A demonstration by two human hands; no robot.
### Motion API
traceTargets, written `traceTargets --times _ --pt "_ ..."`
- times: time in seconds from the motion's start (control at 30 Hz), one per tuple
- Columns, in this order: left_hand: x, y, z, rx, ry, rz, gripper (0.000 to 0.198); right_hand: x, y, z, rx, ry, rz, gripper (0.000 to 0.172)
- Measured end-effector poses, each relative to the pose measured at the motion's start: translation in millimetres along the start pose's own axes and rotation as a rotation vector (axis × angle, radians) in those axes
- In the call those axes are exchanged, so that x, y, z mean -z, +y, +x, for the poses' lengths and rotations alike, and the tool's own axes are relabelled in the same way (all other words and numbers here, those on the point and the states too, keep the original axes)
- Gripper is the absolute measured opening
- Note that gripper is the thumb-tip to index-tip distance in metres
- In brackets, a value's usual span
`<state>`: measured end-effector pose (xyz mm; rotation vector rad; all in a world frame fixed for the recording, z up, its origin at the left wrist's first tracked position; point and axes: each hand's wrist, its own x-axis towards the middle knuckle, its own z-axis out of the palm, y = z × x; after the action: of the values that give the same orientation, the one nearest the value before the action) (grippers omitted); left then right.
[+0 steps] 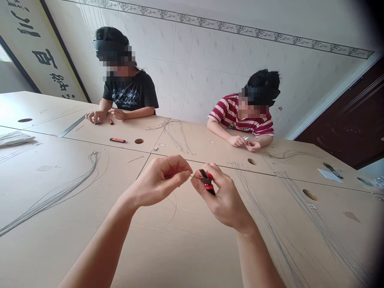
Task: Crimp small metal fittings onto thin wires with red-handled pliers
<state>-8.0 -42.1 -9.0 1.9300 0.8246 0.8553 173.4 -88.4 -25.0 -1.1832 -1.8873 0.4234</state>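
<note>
pinching a thin wire (188,175) between closed fingertips, the left hand (160,180) meets the right hand (222,196), curled tight round red-handled pliers (207,181) above bare table (168,248); wire bundles (54,192) flank both sides, two seated people work at the far edge.

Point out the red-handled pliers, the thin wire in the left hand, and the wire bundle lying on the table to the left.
red-handled pliers (208,182), head view, on the red handle by the dark jaws.
thin wire (175,202), head view, on the strand hanging below the left hand (162,178).
wire bundle (72,182), head view, mid-length of the strands.
</note>
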Motion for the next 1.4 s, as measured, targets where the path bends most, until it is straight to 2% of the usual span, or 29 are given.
traceTargets --times 0.23,0.43,0.6,0.8,0.97,1.07,1.17,1.4 --pt "0.0 -2.4 0.2 -0.004 -0.013 -0.003 0.013 -0.7 0.5 0.4 -0.01 -0.001 0.013 0.02" --pt "-1.5 0.4 -0.4 0.017 -0.018 0.006 0.019 -1.4 0.2 0.9 -0.031 0.018 0.016 0.022" --pt "-2.0 -0.4 -0.5 -0.027 0.012 0.048 0.021 -2.6 0.6 -0.1 -0.062 0.04 0.047 0.019" --pt "-3.2 -3.1 -0.3 -0.07 0.009 0.104 0.021 -3.9 2.1 -0.3 -0.012 0.072 -0.033 0.019" --pt "-4.3 -1.8 -0.3 -0.018 -0.001 0.067 0.02 -4.8 3.9 0.9 0.085 0.081 -0.139 0.013" --pt "-3.9 -0.5 0.2 0.015 -0.003 0.011 0.02 -3.7 3.6 0.6 0.021 0.084 -0.086 0.016" --pt "-2.2 0.6 0.0 0.001 -0.008 -0.026 0.01 -2.1 2.0 0.1 -0.058 0.068 0.004 0.018" --pt "0.4 0.0 -1.3 -0.027 0.0 -0.037 0.008 -2.5 2.7 0.0 -0.091 0.051 0.046 0.016"
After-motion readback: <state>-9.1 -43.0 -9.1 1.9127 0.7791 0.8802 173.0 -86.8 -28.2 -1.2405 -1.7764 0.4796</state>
